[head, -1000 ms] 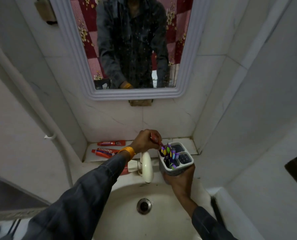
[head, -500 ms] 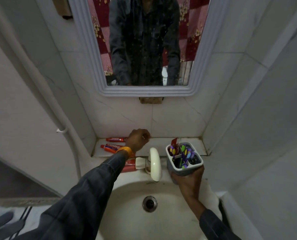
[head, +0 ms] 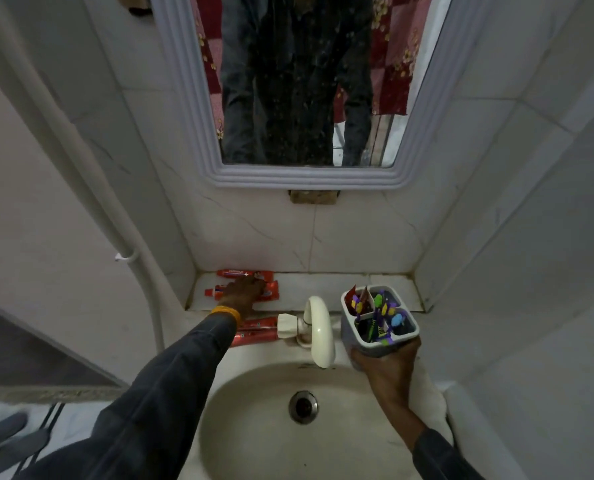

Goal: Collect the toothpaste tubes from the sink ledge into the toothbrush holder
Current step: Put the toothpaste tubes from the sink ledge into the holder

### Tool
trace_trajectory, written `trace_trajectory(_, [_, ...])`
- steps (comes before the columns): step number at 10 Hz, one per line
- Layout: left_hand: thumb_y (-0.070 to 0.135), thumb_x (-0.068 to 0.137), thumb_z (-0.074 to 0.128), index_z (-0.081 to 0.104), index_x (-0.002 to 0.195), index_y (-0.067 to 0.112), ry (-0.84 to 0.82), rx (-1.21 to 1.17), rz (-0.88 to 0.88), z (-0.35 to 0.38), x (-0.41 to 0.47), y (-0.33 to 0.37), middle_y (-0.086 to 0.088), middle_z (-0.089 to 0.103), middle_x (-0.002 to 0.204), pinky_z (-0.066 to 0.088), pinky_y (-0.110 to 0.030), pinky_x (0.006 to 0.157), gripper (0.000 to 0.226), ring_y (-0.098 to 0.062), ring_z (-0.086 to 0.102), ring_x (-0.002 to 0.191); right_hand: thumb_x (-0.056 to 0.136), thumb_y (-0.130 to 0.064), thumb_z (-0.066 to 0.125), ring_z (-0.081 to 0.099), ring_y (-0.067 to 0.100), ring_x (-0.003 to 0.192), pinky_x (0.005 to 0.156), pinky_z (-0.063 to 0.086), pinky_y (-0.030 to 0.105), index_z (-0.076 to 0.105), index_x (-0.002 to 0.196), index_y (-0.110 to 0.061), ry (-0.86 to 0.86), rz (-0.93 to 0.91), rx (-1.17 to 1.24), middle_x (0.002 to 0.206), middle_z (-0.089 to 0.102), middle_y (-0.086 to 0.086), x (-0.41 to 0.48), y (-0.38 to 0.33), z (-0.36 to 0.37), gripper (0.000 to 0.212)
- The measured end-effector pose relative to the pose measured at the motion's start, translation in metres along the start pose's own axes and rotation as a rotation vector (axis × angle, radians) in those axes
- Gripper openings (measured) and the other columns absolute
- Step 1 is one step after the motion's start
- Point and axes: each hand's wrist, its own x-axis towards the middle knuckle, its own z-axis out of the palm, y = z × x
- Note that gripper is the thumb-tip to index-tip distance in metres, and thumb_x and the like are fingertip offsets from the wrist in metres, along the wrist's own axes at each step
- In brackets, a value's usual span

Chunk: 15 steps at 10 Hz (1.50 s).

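- White tiled corner, mirror point(head: 302, 81) above, narrow sink ledge point(head: 323, 284) at back of the basin point(head: 254, 427); tap point(head: 318, 327) sits mid-rim.
- We hold the toothbrush holder point(head: 378, 323) w/ our right hand point(head: 389, 368), fingers wrapped round its base, just right of the tap. Brushes fill its compartments; a red tube end point(head: 352, 297) pokes out of the back-left one.
- Our left hand point(head: 245, 292) is down on the middle toothpaste tube point(head: 240, 292) on the ledge, fingers laid over it. Can't tell if the grip's closed yet or just touching.
- Step in hand, as we judge it: picking the next tube. Far tube point(head: 245, 273) lies vs. the back wall; two more point(head: 254, 329) lie on the rim, left of the tap, partly under our sleeve.
- Next move prob. needs: pinch, lift clear, carry right over the tap, drop cap-down into a free slot.
- Room: wall tight on the left, back wall just behind; ledge's right half is bare. Tap spout is the thing to clear on the way across.
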Motion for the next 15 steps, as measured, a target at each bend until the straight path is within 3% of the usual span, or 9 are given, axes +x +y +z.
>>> trace_trajectory(3, [0.034, 0.094, 0.059, 0.062, 0.124, 0.014, 0.052, 0.159, -0.015, -0.022, -0.024, 0.019, -0.011, 0.064, 0.127, 0.048, -0.038, 0.102, 0.036, -0.031, 0.062, 0.114, 0.049, 0.004, 0.103, 0.062, -0.013, 0.116, 0.090, 0.047, -0.003, 0.040, 0.148, -0.004, -0.036, 0.071, -0.035, 0.142, 0.060, 0.009, -0.001, -0.006, -0.008, 0.118])
trace_trajectory(4, [0.054, 0.091, 0.055, 0.071, 0.107, 0.015, 0.127, 0.105, 0.029, -0.046, -0.031, 0.038, -0.012, 0.071, 0.111, 0.053, -0.040, 0.094, 0.045, -0.032, 0.066, 0.100, 0.048, 0.000, 0.105, 0.062, 0.018, 0.127, 0.092, 0.047, -0.002, 0.040, 0.149, -0.003, -0.017, 0.079, -0.089, 0.143, 0.060, 0.012, -0.002, -0.012, -0.007, 0.120])
trace_trajectory(6, [0.028, 0.087, 0.069, 0.074, 0.100, 0.011, 0.313, 0.018, 0.310, -0.131, -0.034, 0.116, -0.012, 0.075, 0.098, 0.056, -0.038, 0.084, 0.022, -0.027, 0.069, 0.086, 0.050, -0.005, 0.105, 0.062, -0.012, 0.120, 0.098, 0.051, 0.006, 0.042, 0.150, -0.009, -0.030, 0.048, -0.098, 0.141, 0.062, 0.005, -0.003, -0.014, -0.009, 0.118])
trace_trajectory(7, [0.020, 0.086, 0.072, 0.073, 0.098, 0.010, 0.351, -0.127, 0.495, -0.152, -0.043, 0.171, -0.006, 0.074, 0.086, 0.057, -0.027, 0.067, 0.016, -0.012, 0.063, 0.062, 0.049, -0.005, 0.106, 0.066, 0.014, 0.127, 0.106, 0.056, 0.029, 0.043, 0.149, -0.009, -0.007, 0.047, -0.089, 0.141, 0.063, 0.009, -0.005, -0.019, -0.009, 0.119])
trace_trajectory(9, [0.022, 0.089, 0.068, 0.068, 0.099, 0.006, 0.123, -0.296, 0.567, -0.123, -0.042, 0.234, -0.005, 0.073, 0.089, 0.056, -0.015, 0.057, 0.019, -0.009, 0.067, 0.065, 0.053, 0.006, 0.102, 0.064, 0.004, 0.123, 0.099, 0.051, 0.006, 0.042, 0.147, -0.010, -0.029, -0.018, -0.088, 0.134, 0.062, 0.001, -0.007, -0.025, -0.008, 0.113])
trace_trajectory(10, [0.021, 0.089, 0.069, 0.070, 0.101, 0.004, 0.082, -0.239, 0.544, -0.089, -0.032, 0.246, -0.013, 0.075, 0.094, 0.059, -0.024, 0.064, 0.021, -0.021, 0.073, 0.071, 0.051, -0.010, 0.105, 0.063, 0.005, 0.131, 0.108, 0.057, 0.030, 0.044, 0.149, -0.008, -0.017, 0.018, -0.096, 0.142, 0.062, 0.004, -0.001, -0.016, -0.016, 0.116])
trace_trajectory(13, [0.016, 0.086, 0.069, 0.077, 0.092, 0.010, -0.028, -0.013, 0.438, -0.047, -0.032, 0.179, -0.009, 0.077, 0.095, 0.059, -0.036, 0.080, 0.011, -0.021, 0.071, 0.081, 0.048, 0.000, 0.105, 0.055, -0.016, 0.126, 0.099, 0.046, 0.001, 0.041, 0.146, -0.014, -0.167, 0.060, -0.147, 0.141, 0.057, 0.003, -0.033, -0.001, 0.027, 0.118])
trace_trajectory(14, [0.023, 0.088, 0.069, 0.076, 0.093, 0.013, -0.020, -0.059, 0.445, -0.047, -0.030, 0.170, -0.005, 0.076, 0.098, 0.057, -0.035, 0.082, 0.014, -0.016, 0.067, 0.084, 0.047, -0.008, 0.107, 0.060, 0.014, 0.131, 0.103, 0.051, 0.009, 0.042, 0.149, -0.008, -0.130, 0.098, -0.140, 0.144, 0.058, 0.010, -0.037, 0.001, 0.031, 0.121])
trace_trajectory(15, [0.027, 0.089, 0.068, 0.074, 0.097, 0.012, 0.076, -0.267, 0.394, -0.057, -0.026, 0.159, -0.005, 0.074, 0.099, 0.056, -0.031, 0.076, 0.018, -0.014, 0.065, 0.082, 0.042, -0.023, 0.108, 0.064, 0.023, 0.130, 0.105, 0.060, 0.043, 0.043, 0.149, -0.013, -0.102, 0.113, -0.161, 0.141, 0.062, 0.008, -0.029, 0.000, 0.025, 0.125])
